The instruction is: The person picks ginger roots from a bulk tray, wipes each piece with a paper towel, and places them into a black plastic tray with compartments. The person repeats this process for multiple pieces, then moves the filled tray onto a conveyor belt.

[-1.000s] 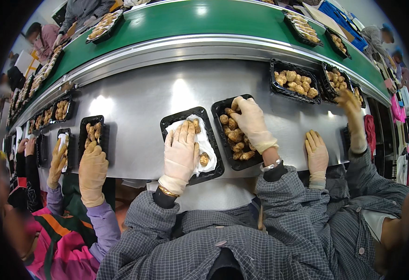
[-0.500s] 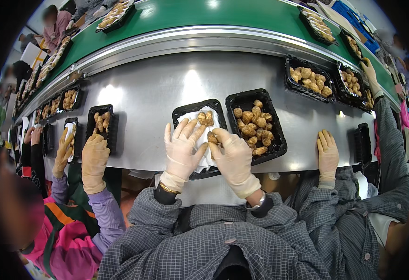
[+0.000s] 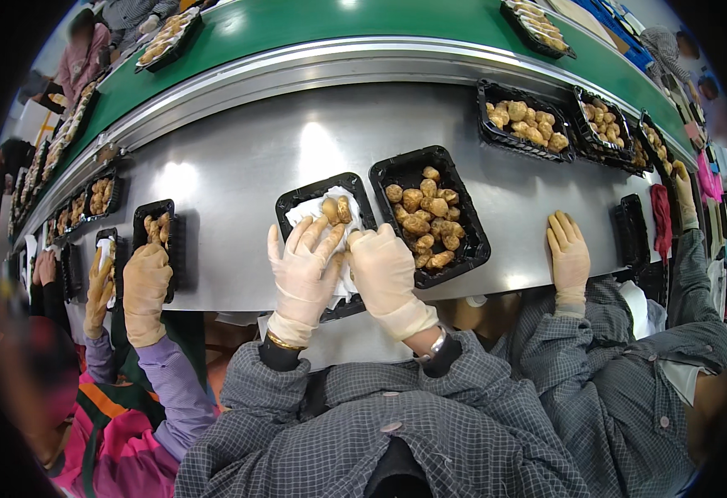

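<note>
Two black plastic trays lie side by side on the steel counter (image 3: 239,158) in front of me. The left tray (image 3: 318,192) has a white paper liner (image 3: 301,212) and a few golden-brown fried pieces (image 3: 336,209). The right tray (image 3: 467,236) is full of the same pieces. My left hand (image 3: 301,270), in a cream glove, rests with fingers spread over the lined tray. My right hand (image 3: 384,274), also gloved, is beside it over the same tray, fingers curled down onto the liner; what it holds is hidden.
A green conveyor belt (image 3: 363,21) curves along the back with filled trays on it. More filled trays (image 3: 519,123) stand at the right. A person's gloved hands (image 3: 143,286) work at small trays on my left; another person's gloved hand (image 3: 568,253) rests on the counter at my right.
My right hand left the full right tray and came across to the lined left tray, beside my left hand. Both trays have shifted slightly in view.
</note>
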`<state>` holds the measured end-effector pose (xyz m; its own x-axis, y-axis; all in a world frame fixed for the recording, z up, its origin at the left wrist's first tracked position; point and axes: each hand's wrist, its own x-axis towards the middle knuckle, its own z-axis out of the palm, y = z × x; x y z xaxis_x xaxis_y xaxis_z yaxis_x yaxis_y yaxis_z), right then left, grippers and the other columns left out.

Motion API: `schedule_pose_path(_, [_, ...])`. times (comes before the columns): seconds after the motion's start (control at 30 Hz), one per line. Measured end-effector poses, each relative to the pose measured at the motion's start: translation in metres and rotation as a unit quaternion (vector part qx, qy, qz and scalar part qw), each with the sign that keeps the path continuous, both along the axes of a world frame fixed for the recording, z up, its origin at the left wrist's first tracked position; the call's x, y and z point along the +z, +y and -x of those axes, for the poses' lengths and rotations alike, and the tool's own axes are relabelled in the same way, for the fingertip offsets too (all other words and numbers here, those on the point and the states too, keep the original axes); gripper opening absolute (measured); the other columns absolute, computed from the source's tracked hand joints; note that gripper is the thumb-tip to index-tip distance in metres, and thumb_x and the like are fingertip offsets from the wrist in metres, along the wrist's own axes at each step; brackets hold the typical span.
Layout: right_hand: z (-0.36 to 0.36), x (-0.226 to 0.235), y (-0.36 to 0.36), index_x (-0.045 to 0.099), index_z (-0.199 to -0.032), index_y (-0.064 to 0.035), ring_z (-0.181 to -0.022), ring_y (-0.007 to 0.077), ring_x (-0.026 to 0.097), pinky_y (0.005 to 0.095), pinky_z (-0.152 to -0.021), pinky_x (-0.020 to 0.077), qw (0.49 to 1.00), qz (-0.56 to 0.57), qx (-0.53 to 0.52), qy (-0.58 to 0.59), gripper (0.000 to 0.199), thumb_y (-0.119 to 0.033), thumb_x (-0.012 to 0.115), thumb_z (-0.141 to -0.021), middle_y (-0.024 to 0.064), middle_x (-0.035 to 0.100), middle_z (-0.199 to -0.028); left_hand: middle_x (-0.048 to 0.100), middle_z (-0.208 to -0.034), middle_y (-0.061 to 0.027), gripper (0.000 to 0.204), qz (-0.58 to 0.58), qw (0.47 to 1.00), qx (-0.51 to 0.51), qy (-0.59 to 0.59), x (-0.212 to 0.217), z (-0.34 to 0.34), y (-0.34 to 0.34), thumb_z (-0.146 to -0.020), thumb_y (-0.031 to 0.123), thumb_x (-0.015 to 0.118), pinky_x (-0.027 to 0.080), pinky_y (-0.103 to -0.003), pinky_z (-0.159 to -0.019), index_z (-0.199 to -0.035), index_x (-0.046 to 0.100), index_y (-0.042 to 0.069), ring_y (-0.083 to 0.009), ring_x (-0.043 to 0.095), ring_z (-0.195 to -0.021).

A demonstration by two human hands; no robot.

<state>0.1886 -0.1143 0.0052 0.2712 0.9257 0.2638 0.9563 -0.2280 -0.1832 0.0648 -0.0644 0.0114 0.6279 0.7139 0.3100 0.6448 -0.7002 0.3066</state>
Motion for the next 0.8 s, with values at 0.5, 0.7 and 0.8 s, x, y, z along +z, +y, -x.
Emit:
schedule_pose_path(0.5, [-0.122,0.034,-0.033,0.067,-0.107,-0.0075,-0.104,0.0304,0.061,0.0357,-0.088,0.0519,0.986,-0.140,-0.042,0.078,0.028,-0.002,0.065,-0.080,0.0121,0.065,-0.112,0.034,-0.151,-0.0192,0.058,0.026,0.999,-0.012,0.025,-0.011,-0.034,-0.009,-0.091,0.015,0.052,0.023,-0.045,-0.116,-0.144,0.037,-0.002,-0.0341,0.029,-0.142])
schedule_pose_path(0.7, [-0.155,0.013,-0.021,0.067,-0.105,-0.0066,-0.120,0.0333,0.052,0.0388,-0.099,0.0452,0.985,-0.092,0.044,0.138,0.029,-0.003,0.069,-0.077,0.0139,0.059,-0.124,0.030,-0.154,-0.0178,0.062,0.027,0.996,-0.010,0.079,-0.014,-0.037,-0.007,-0.090,0.018,0.052,0.019,-0.051,-0.116,-0.146,0.033,-0.001,-0.0331,0.025,-0.145])
schedule_pose_path(0.8, [-0.151,0.014,-0.017,0.067,-0.105,-0.0059,-0.117,0.0326,0.054,0.0392,-0.100,0.0440,0.982,-0.130,0.027,0.137,0.027,-0.006,0.070,-0.077,0.0136,0.061,-0.120,0.028,-0.155,-0.0178,0.063,0.023,0.997,-0.008,0.080,-0.019,-0.035,-0.008,-0.090,0.019,0.052,0.018,-0.052,-0.116,-0.147,0.031,-0.001,-0.0331,0.024,-0.145])
